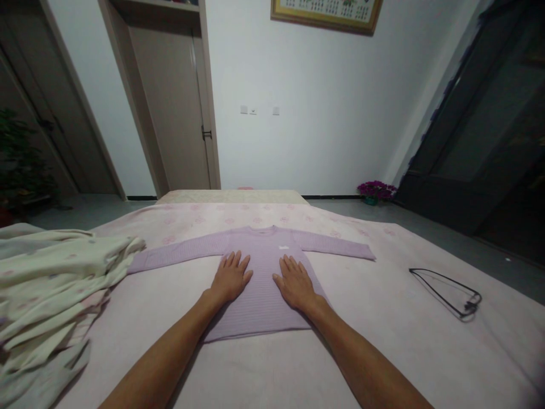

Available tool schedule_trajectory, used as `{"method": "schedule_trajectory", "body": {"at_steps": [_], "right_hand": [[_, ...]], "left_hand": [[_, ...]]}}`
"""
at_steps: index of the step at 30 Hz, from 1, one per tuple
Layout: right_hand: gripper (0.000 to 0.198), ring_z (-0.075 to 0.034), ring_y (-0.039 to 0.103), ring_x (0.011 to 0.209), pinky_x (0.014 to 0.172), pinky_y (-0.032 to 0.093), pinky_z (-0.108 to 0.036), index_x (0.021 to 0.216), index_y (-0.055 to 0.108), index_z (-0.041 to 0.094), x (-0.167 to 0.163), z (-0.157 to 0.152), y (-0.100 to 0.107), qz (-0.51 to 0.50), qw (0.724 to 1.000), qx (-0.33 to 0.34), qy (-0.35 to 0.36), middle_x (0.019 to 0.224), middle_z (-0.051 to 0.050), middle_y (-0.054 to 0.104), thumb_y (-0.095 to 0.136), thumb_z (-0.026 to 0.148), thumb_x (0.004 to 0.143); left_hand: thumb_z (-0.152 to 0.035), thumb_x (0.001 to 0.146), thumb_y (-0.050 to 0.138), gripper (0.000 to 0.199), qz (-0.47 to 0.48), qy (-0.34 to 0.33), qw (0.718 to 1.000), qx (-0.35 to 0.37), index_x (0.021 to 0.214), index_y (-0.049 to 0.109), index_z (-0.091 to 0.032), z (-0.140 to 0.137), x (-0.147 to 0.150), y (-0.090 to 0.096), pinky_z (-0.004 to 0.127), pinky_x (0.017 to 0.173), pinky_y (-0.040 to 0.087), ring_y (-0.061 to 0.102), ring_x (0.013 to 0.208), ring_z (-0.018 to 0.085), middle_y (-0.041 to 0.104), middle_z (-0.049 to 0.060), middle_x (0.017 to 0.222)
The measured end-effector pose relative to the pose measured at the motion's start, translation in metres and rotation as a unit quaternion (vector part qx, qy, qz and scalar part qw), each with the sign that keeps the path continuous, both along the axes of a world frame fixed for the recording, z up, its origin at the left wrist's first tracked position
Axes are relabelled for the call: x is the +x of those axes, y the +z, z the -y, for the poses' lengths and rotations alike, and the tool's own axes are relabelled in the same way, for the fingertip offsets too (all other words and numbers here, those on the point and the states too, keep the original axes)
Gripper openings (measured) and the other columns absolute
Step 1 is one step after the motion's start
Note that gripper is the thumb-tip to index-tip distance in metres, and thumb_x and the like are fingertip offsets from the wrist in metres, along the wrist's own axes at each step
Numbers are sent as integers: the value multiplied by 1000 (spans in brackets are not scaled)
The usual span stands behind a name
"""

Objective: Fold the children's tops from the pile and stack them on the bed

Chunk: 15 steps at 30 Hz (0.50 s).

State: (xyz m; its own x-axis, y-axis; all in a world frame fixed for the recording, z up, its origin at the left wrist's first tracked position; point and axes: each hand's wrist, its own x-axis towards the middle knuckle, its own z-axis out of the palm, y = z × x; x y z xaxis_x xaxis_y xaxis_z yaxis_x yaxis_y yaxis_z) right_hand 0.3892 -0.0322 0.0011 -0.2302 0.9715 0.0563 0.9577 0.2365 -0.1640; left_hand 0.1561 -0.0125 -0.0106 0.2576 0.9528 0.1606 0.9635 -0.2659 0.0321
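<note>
A lilac long-sleeved sweater (260, 295) lies spread on a pale pink sheet (366, 346), its neckline at the far side and both sleeves stretched out sideways. My left hand (231, 276) rests flat on the left part of its chest, fingers spread. On the right part, just below a small white patch (283, 247), my right hand (294, 282) lies flat with its fingers apart. Neither hand grips the fabric. My forearms cover parts of the sweater's lower side edges.
Crumpled cream and grey cloth (55, 284) is heaped at the left, touching the left cuff. A black clothes hanger (447, 289) lies on the sheet at the right. Beyond the far edge are a beige surface (230, 196), a door (170, 102) and a pot of purple flowers (377, 191).
</note>
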Motion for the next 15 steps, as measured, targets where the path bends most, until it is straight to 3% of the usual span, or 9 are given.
{"method": "schedule_trajectory", "body": {"at_steps": [10,15], "right_hand": [[64,-27,22,150,121,12,-45,152,38,11,28,7,-3,2,999,39,7,161,-14,29,30,49,102],[60,-28,24,149,121,14,-45,151,40,12,32,9,-2,2,999,45,26,160,-14,32,34,46,102]], "left_hand": [[-47,101,39,54,19,-36,999,4,151,41,-27,65,-38,-4,53,119,24,28,149,30,32,11,161],[-37,100,45,45,65,-75,994,51,140,56,-20,79,-49,-1,55,116,31,41,141,32,50,14,149]]}}
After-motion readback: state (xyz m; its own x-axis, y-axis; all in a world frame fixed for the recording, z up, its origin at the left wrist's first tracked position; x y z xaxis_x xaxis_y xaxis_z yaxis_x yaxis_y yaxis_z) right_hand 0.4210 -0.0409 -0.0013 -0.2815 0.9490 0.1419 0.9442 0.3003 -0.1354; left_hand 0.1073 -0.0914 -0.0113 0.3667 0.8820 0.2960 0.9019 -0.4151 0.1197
